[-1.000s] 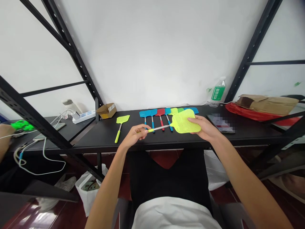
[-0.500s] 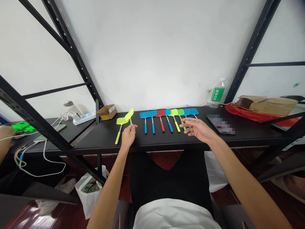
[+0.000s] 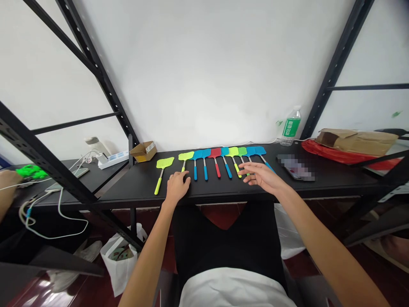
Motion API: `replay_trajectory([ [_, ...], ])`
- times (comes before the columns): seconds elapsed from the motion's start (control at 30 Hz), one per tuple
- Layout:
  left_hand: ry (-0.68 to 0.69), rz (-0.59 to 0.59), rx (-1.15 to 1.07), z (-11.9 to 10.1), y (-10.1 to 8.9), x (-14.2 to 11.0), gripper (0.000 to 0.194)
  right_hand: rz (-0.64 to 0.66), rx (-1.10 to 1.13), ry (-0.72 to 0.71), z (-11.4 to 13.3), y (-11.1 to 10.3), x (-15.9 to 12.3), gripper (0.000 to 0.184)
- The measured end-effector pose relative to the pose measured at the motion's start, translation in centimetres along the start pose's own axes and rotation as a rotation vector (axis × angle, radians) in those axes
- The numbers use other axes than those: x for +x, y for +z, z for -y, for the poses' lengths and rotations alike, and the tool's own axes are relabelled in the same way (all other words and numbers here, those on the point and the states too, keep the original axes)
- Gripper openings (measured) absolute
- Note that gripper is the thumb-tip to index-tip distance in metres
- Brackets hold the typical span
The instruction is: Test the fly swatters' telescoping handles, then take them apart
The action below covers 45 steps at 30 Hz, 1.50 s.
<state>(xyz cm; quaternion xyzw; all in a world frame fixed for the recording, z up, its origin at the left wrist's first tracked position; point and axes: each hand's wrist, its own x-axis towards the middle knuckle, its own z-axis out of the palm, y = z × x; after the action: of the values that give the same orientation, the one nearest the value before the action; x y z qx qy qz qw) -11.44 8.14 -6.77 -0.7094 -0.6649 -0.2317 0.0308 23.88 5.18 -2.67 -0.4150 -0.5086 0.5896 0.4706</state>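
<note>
On the black table [image 3: 223, 189] lies a row of several fly swatters [image 3: 223, 155] in blue, red, yellow and green, handles toward me. My left hand [image 3: 177, 185] rests on the handle end of a yellow-green swatter [image 3: 185, 155] at the row's left end, its fingers bent over the grip. Its head lies flat beside a blue one. Another yellow-green swatter [image 3: 163, 168] lies apart, further left. My right hand [image 3: 262, 177] hovers open, fingers spread, over the handles at the row's right end, holding nothing.
A phone [image 3: 295, 167] lies right of my right hand, with a green-labelled bottle [image 3: 291, 125] behind it and a brown paper bag [image 3: 358, 140] at far right. A small cardboard box [image 3: 143, 150] and a power strip [image 3: 111, 157] sit at left. Black rack struts [image 3: 47, 164] cross the left side.
A second ago both hands held the yellow-green swatter above the table. My left hand carried it left and laid it flat at the row's left end; my right hand let go and hovers open.
</note>
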Motion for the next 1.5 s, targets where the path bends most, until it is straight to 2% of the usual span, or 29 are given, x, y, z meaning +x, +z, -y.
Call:
replay_trajectory([
  [0.13,0.024,0.011,0.043,-0.3,-0.2,-0.1,0.042,-0.016,-0.003,0.022,-0.2,0.2,0.1,0.019],
  [0.27,0.005,-0.034,0.026,0.0,-1.1,-0.1,0.039,-0.014,-0.017,0.035,-0.5,0.2,0.2,0.019],
  [0.5,-0.290,-0.131,0.110,3.2,-2.6,-0.4,0.045,-0.035,-0.050,0.055,-1.2,0.1,0.5,0.021],
  [0.67,-0.382,-0.177,0.137,4.9,-2.9,-0.6,0.048,-0.046,-0.074,0.074,-1.2,0.3,0.5,0.019],
  [0.83,-0.481,-0.127,0.117,5.9,-3.6,-0.6,0.048,-0.046,-0.087,0.077,-1.2,0.4,0.5,0.018],
  [1.0,-0.607,-0.056,0.053,6.5,-4.7,-0.8,0.031,-0.046,-0.098,0.082,-1.4,0.3,0.6,0.019],
  [1.1,-0.634,-0.058,0.035,6.4,-5.4,-0.9,0.029,-0.046,-0.100,0.082,-1.4,0.3,0.7,0.019],
  [1.2,-0.619,-0.117,0.032,6.0,-6.3,-0.7,0.032,-0.049,-0.100,0.082,-1.5,0.3,0.8,0.019],
  [1.27,-0.565,-0.176,-0.045,5.4,-6.8,-0.4,0.031,-0.047,-0.096,0.074,-1.7,0.2,0.9,0.020],
  [1.4,-0.298,-0.213,-0.474,2.5,-7.3,0.3,0.026,-0.052,-0.080,0.043,-2.0,0.0,1.2,0.023],
  [1.5,-0.095,-0.174,-0.734,-1.3,-6.2,0.1,0.028,-0.014,-0.037,-0.014,-2.2,0.1,1.3,0.031],
])
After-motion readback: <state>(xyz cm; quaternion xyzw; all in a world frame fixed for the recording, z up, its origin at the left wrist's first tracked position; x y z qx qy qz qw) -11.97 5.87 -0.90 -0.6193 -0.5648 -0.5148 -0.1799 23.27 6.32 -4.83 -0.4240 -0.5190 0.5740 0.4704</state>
